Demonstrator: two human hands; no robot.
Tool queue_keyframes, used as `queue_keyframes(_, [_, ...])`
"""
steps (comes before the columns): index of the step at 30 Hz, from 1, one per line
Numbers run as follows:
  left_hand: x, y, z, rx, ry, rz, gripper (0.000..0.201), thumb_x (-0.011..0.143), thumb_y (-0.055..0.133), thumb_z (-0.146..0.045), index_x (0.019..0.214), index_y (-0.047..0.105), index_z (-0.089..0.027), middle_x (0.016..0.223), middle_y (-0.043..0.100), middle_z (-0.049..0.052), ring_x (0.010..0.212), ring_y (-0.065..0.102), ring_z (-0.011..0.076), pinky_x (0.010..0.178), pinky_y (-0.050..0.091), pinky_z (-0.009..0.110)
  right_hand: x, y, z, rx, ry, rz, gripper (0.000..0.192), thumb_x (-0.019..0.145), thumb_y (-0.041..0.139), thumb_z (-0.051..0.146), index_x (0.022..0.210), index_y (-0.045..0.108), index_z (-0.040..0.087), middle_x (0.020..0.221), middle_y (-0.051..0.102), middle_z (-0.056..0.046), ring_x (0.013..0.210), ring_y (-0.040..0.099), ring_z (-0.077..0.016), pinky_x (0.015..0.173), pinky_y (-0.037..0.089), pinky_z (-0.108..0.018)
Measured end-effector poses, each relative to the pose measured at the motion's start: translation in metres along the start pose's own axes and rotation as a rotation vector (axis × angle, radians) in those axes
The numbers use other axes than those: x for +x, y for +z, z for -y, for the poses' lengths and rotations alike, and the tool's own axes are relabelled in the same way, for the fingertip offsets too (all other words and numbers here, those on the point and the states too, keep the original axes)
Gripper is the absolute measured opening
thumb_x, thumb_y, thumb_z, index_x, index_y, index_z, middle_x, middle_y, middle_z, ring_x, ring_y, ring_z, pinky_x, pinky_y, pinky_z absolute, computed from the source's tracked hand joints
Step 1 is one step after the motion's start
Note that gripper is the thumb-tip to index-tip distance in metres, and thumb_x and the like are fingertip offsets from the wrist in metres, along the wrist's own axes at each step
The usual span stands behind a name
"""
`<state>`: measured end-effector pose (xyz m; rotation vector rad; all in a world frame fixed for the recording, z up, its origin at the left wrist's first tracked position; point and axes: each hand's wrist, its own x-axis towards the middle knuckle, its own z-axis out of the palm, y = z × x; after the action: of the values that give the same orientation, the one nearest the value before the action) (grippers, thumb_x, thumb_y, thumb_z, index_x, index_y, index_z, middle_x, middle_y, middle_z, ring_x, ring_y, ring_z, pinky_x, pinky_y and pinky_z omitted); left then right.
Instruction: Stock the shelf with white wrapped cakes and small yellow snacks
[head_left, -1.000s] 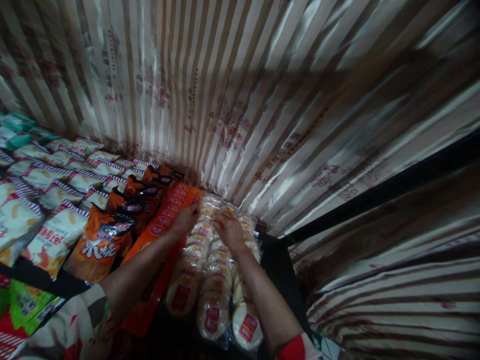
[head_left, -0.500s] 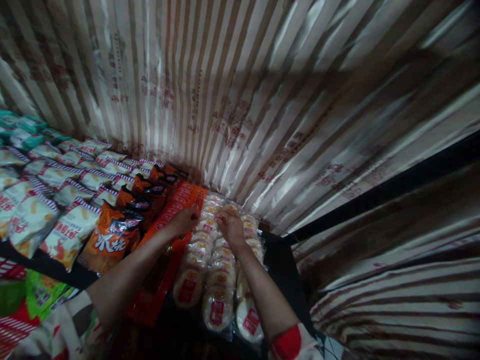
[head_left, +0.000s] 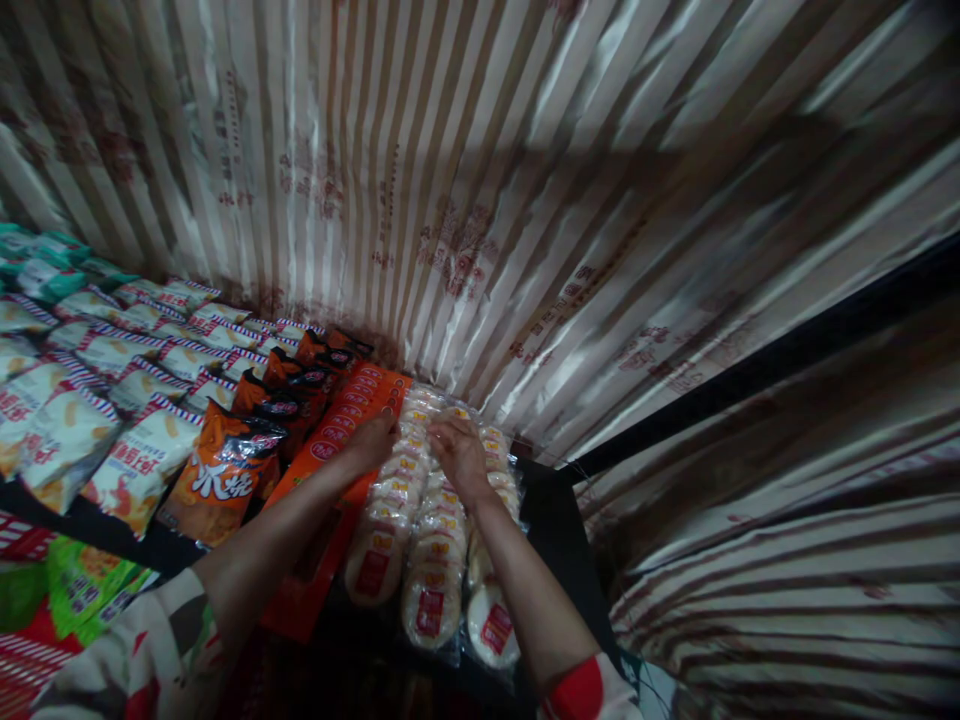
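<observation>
Clear bags of round rice crackers [head_left: 420,540] with red labels lie in rows on a dark shelf. My left hand [head_left: 371,440] rests at the seam between the cracker bags and a long orange carton [head_left: 334,440], fingers curled on the packaging. Just to its right, my right hand [head_left: 461,455] presses on the top of the far cracker bags. Whether either hand truly grips a bag cannot be made out in the dim light.
Orange snack bags [head_left: 225,470] and white striped snack bags [head_left: 97,420] fill the shelf to the left, with teal packs [head_left: 41,270] further back. Green packets [head_left: 82,590] lie lower left. A striped glossy curtain [head_left: 480,200] backs the shelf, and a black shelf edge [head_left: 562,540] shows at right.
Both hands stay on the far cracker bags with only small shifts. The view has drifted slightly, so the shelf goods sit a little differently in the picture.
</observation>
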<state>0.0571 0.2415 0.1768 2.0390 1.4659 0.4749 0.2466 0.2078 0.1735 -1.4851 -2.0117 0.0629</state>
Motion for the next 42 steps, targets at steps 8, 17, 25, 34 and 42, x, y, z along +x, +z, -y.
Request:
queue_keyframes(8, [0.002, 0.009, 0.001, -0.019, -0.017, -0.078, 0.012, 0.083, 0.045, -0.016, 0.086, 0.057, -0.016, 0.087, 0.066, 0.006, 0.080, 0.060, 0.0150, 0.067, 0.038, 0.022, -0.015, -0.013, 0.017, -0.055, -0.001, 0.123, 0.007, 0.082, 0.063, 0.018, 0.080, 0.068, 0.023, 0.080, 0.067, -0.001, 0.082, 0.055, -0.0183, 0.079, 0.042, -0.030])
queue_keyframes(17, [-0.015, -0.010, 0.000, -0.056, -0.028, -0.065, 0.012, 0.081, 0.049, -0.015, 0.086, 0.060, -0.016, 0.086, 0.067, 0.005, 0.077, 0.058, 0.0142, 0.065, 0.037, 0.022, -0.016, -0.006, 0.017, -0.065, 0.059, 0.107, 0.013, 0.081, 0.060, 0.013, 0.076, 0.066, 0.023, 0.078, 0.067, -0.001, 0.081, 0.055, -0.0186, 0.080, 0.042, -0.030])
queue_keyframes(25, [-0.036, -0.016, 0.006, -0.108, 0.033, 0.119, 0.010, 0.072, 0.054, -0.011, 0.071, 0.061, -0.017, 0.073, 0.065, 0.000, 0.071, 0.057, 0.0125, 0.060, 0.037, 0.020, -0.014, -0.002, 0.014, -0.066, 0.066, 0.118, 0.016, 0.080, 0.057, 0.012, 0.074, 0.067, 0.023, 0.075, 0.066, -0.001, 0.081, 0.055, -0.0183, 0.080, 0.042, -0.030])
queue_keyframes(34, [-0.038, -0.007, -0.001, -0.034, 0.005, 0.058, 0.008, 0.080, 0.052, -0.017, 0.077, 0.059, -0.016, 0.079, 0.065, 0.003, 0.073, 0.057, 0.0141, 0.059, 0.034, 0.021, -0.015, -0.004, 0.018, -0.057, 0.069, 0.092, 0.014, 0.080, 0.058, 0.012, 0.079, 0.068, 0.022, 0.078, 0.067, -0.001, 0.082, 0.055, -0.0186, 0.082, 0.042, -0.032])
queue_keyframes(42, [-0.037, 0.002, -0.003, -0.087, -0.038, -0.015, 0.006, 0.081, 0.052, -0.016, 0.079, 0.058, -0.015, 0.078, 0.063, 0.002, 0.070, 0.055, 0.0124, 0.059, 0.034, 0.021, -0.031, -0.016, 0.032, -0.116, -0.011, 0.166, 0.009, 0.083, 0.060, 0.023, 0.087, 0.069, 0.023, 0.086, 0.067, -0.003, 0.089, 0.054, -0.0199, 0.086, 0.041, -0.033])
